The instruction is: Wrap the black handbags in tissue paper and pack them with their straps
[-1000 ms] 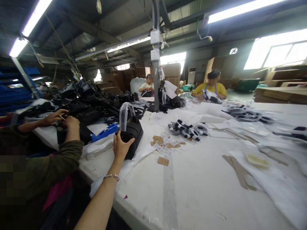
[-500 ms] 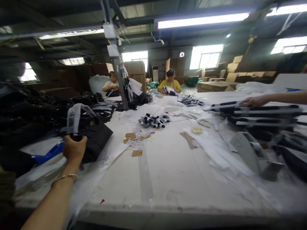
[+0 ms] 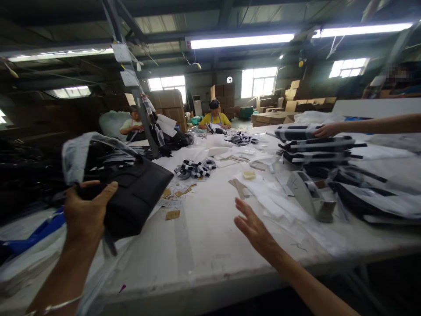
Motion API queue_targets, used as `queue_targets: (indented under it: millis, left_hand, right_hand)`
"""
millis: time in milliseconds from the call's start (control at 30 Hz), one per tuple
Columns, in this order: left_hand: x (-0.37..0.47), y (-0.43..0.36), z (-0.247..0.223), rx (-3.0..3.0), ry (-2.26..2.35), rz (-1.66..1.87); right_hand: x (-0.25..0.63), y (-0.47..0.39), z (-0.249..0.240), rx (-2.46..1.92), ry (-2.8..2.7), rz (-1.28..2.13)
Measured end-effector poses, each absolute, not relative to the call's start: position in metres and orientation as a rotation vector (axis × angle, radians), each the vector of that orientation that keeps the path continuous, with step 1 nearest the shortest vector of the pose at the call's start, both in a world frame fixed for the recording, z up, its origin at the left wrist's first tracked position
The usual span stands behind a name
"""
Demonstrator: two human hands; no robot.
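Gripped in my left hand [image 3: 86, 215] is a black handbag [image 3: 140, 197], raised and tilted at the left of the table. Its handle is wrapped in clear plastic film [image 3: 76, 157], which arches above my hand. My right hand [image 3: 251, 226] hovers over the white tabletop [image 3: 210, 245], its fingers apart and holding nothing. Between the two, farther back, lie small brown tags and paper slips [image 3: 173, 214]. Several rolled black-and-grey straps [image 3: 194, 168] sit in a heap behind the tags.
A co-worker's hand [image 3: 325, 130] rests on a stack of black pieces with pale wrapping [image 3: 315, 145] at the right. Nearer stands a grey tape dispenser [image 3: 311, 197]. White sheets [image 3: 283, 206] spread beside it. A metal post [image 3: 140, 101] rises at the back left, and two people sit beyond.
My left hand has lifted the handbag, which now shows more of its side. My right hand has come into view from the lower right. The whole view has turned rightward.
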State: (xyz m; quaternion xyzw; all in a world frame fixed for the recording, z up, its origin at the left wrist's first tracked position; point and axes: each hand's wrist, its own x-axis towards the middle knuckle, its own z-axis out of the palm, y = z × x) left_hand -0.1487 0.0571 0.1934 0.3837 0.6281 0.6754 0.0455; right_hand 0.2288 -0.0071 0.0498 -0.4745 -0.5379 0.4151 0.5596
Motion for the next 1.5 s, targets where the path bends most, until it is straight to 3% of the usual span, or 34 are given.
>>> queue_targets:
  millis: [100,200,467,633,800,933,1100,1333,1500]
  left_hand:
    - [-0.097,0.039,0.179,0.927,1.531,1.871]
    - [-0.04,0.017,0.159,1.087,1.361,1.501]
    - [0.084,0.018,0.139,2.017,0.885,0.908]
    - [0.111,0.044,0.119,2.356,0.867,0.668]
    - [0.079,0.067,0.105,2.444,0.965,0.604]
    - [0.023,0.079,0.088,2.654,0.901,0.57]
    - [-0.03,0.088,0.057,2.89,1.188,0.722]
    - [-0.028,0.061,0.06,2.863,1.324,0.563]
    - [-0.016,0.038,0.076,2.69,1.3,0.486]
  right_hand:
    - [0.168,0.015,0.062,-0.905,-1.139,1.336]
    - [0.153,0.019,0.066,-0.736,-0.999,1.545]
    - [0.209,0.012,0.014,-0.628,-0.556,1.648]
    - [0.215,0.0,-0.015,-0.647,-0.47,1.857]
    - [0.247,-0.033,-0.017,-0.811,-0.278,1.858]
    - [0.29,-0.055,0.001,-0.952,-0.224,1.776]
    - [0.289,-0.045,0.028,-1.047,-0.501,1.692]
    - [0.284,0.014,0.031,-1.373,-0.869,1.407]
    - [0.288,0.027,0.057,-1.543,-1.388,0.612]
